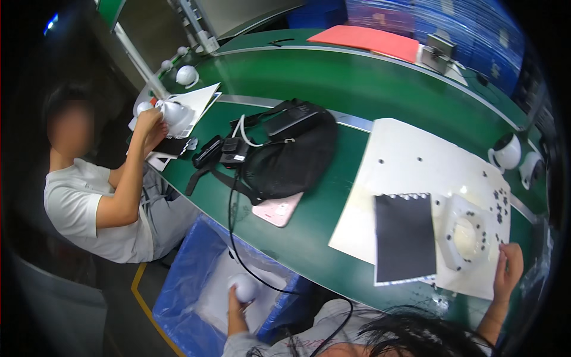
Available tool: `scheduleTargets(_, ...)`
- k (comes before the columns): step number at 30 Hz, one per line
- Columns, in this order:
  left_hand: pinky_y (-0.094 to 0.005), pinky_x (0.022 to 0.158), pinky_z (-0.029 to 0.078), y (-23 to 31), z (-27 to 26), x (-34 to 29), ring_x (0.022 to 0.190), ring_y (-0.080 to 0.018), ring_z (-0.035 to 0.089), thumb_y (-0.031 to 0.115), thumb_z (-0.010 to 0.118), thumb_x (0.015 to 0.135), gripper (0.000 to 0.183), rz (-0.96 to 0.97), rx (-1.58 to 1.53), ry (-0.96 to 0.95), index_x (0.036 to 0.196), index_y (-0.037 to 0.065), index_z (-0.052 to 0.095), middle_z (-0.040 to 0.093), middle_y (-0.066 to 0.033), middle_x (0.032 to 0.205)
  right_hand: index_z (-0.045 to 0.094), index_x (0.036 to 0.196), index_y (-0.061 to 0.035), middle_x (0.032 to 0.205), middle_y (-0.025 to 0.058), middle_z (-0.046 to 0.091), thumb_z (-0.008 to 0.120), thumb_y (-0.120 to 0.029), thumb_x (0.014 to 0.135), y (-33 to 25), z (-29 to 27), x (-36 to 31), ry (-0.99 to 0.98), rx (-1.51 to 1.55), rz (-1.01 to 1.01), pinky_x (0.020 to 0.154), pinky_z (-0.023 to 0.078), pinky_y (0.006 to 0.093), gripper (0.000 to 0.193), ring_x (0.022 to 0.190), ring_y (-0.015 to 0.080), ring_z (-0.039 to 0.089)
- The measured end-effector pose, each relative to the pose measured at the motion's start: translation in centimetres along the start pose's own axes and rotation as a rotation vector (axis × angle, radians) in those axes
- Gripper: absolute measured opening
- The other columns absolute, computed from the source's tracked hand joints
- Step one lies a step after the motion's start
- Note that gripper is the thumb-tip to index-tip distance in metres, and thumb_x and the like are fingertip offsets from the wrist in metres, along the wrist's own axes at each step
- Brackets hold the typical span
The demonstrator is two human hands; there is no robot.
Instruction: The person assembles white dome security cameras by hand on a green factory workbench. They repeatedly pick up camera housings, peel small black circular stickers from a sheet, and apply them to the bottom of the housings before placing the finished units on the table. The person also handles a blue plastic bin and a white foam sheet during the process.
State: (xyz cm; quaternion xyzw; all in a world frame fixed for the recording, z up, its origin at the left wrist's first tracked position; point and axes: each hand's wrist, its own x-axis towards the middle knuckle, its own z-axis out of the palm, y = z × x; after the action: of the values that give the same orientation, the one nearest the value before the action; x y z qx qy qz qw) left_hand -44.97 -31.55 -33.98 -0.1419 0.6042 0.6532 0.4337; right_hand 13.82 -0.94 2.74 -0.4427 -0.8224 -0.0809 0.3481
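Note:
My left hand (236, 309) reaches down into a bin lined with blue plastic (178, 291) and is closed round a rounded white housing (244, 287). At the right edge of a large white board (380, 172), my right hand (510, 271) has its fingers curled; what they hold, if anything, is too small to make out. Close to it on the board sits a white angular holder (450, 238) with a round opening and small dark pieces on its rim. More small black pieces (501, 205) are scattered beside it. A black sheet with a scalloped edge (404, 238) lies to the left.
Left of the board, a black mesh backpack (297, 154) and a pink phone (278, 209) lie on the green table (321, 238). A black cable (238, 244) hangs over the bin. White camera-like units (505, 152) stand far right. A co-worker (101, 202) handles a white part at left.

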Motion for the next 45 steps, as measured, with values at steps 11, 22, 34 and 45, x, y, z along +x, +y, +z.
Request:
scheduleTargets(11, -0.0496, 0.095, 0.032, 7.6, 27.6, -31.8, 0.12, -0.031, 0.037, 0.044, 0.07, 0.061, 0.094, 0.602, -0.263, -1.144, 0.134, 0.01, 0.024, 0.034, -0.0108, 0.133, 0.027, 0.13, -0.0042, 0.133, 0.0193, 0.029, 0.079, -0.03, 0.06, -9.4, 3.5, 5.1, -0.463, 1.215, -0.428, 0.095, 0.033, 0.0398, 0.09, 0.122, 0.034, 0.032)
scheduleTargets(22, -0.0388, 0.104, 0.021, 5.5, 47.0, -31.4, 0.129, -0.0286, 0.022, 0.041, 0.075, 0.063, 0.1, 1.012, 0.937, -1.38, 0.135, -0.001, 0.02, 0.025, -0.0163, 0.139, 0.024, 0.132, -0.0123, 0.132, 0.0136, 0.026, 0.085, -0.025, 0.048, 0.6, -0.2, 2.7, 0.005, 0.931, 0.081, 0.099, 0.03, 0.0397, 0.104, 0.123, 0.0296, 0.029)
scheduleTargets(34, -0.0278, 0.081, 0.038, 6.3, 43.9, -24.1, 0.097, -0.0153, 0.048, 0.003, 0.064, 0.075, 0.027, 0.803, 0.736, -0.902, 0.089, 0.007, 0.041, 0.051, -0.0071, 0.1, 0.041, 0.126, -0.0144, 0.135, 0.0183, 0.027, 0.082, -0.036, 0.05, 1.7, -0.3, 3.7, -0.344, 0.318, -0.046, 0.099, 0.029, 0.0449, 0.089, 0.122, 0.039, 0.03)
scheduleTargets(45, -0.0185, 0.069, 0.038, 4.1, 41.3, -38.8, 0.078, -0.006, 0.045, 0.001, 0.062, 0.077, 0.036, 0.794, 0.281, -1.064, 0.103, 0.004, 0.036, 0.049, -0.0031, 0.088, 0.034, 0.124, -0.006, 0.111, 0.016, 0.051, 0.063, -0.007, 0.078, -4.3, -1.0, 2.2, -0.262, 1.088, -0.027, 0.08, 0.045, 0.0288, 0.055, 0.102, 0.022, 0.052)
